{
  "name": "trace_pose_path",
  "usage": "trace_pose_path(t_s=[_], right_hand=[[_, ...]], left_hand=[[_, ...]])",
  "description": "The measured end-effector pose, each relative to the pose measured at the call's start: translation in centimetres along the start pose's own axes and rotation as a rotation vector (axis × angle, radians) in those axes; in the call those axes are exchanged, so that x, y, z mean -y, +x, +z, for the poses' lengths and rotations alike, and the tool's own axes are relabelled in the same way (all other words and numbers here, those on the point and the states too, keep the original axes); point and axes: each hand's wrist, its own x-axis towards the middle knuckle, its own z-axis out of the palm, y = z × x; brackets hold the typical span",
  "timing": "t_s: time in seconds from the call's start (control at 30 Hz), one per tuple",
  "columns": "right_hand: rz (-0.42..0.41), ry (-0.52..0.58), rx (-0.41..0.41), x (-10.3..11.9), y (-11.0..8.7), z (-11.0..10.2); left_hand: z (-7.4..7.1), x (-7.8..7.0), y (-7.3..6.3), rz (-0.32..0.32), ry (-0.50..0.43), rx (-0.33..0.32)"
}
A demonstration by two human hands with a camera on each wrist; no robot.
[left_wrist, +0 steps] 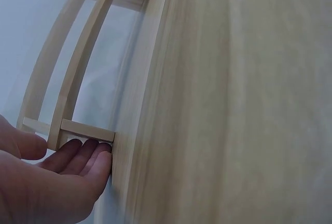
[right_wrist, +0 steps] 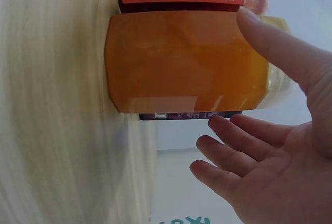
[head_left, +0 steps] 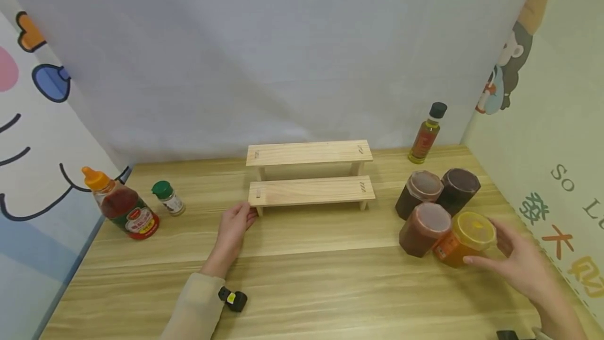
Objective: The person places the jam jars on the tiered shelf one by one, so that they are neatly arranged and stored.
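Observation:
My left hand (head_left: 234, 223) is at the left end of a two-tier wooden step shelf (head_left: 311, 191). In the left wrist view its thumb (left_wrist: 31, 145) is at the end of the lower board and its fingers curl under it, by the leg (left_wrist: 87, 129). My right hand (head_left: 521, 264) spreads around the right side of a yellow-lidded jar with orange contents (head_left: 464, 239). Its thumb lies close along the jar in the right wrist view, while the other fingers (right_wrist: 218, 177) are extended and apart from it. A reddish-brown jar (head_left: 424, 230) stands against the orange one.
Two dark jars (head_left: 420, 193) (head_left: 457, 191) stand behind these. An oil bottle (head_left: 425, 134) with a black cap is at the back right. On the left are a sauce bottle (head_left: 123, 206) with an orange nozzle and a small green-capped shaker (head_left: 169, 198). Decorated panels flank the table (head_left: 321, 293).

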Motion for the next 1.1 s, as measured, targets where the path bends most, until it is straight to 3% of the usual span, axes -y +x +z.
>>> trace_pose_path(t_s=[0.33, 1.1], right_hand=[[-0.002, 0.061, 0.005, -1.6, 0.2, 0.6], [0.131, 0.086, 0.066, -2.4, 0.3, 1.8]], left_hand=[[0.0, 0.2, 0.1, 0.016, -0.001, -0.004], [-0.1, 0.0, 0.0, 0.020, 0.000, 0.019]])
